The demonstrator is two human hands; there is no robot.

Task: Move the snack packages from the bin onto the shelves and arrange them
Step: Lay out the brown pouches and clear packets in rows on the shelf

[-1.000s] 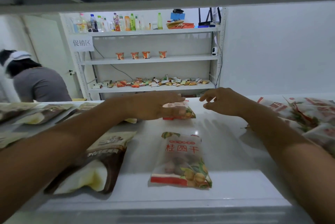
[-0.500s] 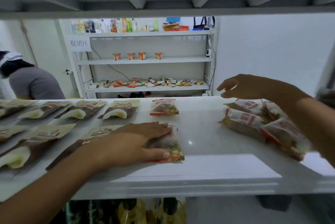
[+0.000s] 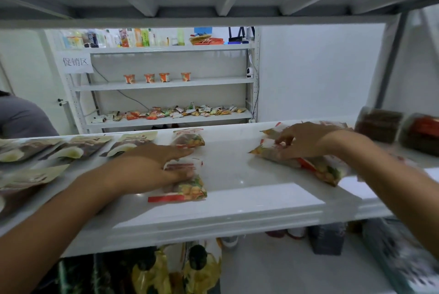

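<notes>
On the white shelf [image 3: 237,198], my left hand [image 3: 152,170] presses flat on a clear snack package [image 3: 187,190] with a red strip, near the front edge. A second package of the same kind [image 3: 188,138] lies just behind it at the back of the shelf. To the right, my right hand [image 3: 306,141] is down on a loose pile of the same packages [image 3: 323,171], its fingers curled on the top one. No bin is in view.
Brown and white pouches [image 3: 71,148] lie in rows on the shelf's left part. Dark jars [image 3: 380,125] stand at the far right. Yellow bags [image 3: 202,267] sit on the level below. A far rack [image 3: 166,84] holds cups and snacks; a person [image 3: 21,115] stands at left.
My right hand has dropped from above the pile onto it and curled its fingers on a package. My left hand stays pressed on the front package.
</notes>
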